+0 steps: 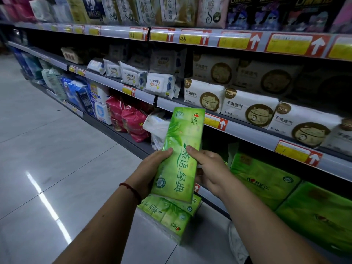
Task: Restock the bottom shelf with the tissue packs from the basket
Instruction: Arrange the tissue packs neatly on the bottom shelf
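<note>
Head view: left hand (152,172) and right hand (209,168) grip long green tissue pack (181,149) (glossy, leaf print).

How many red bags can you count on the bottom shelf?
2. The left red bag stands beside a blue-and-white pack; the right red bag sits next to a white plastic bag. More may be hidden behind.

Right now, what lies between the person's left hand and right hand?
A long green tissue pack, gripped by the left hand and right hand on opposite edges, as the head view shows.
</note>
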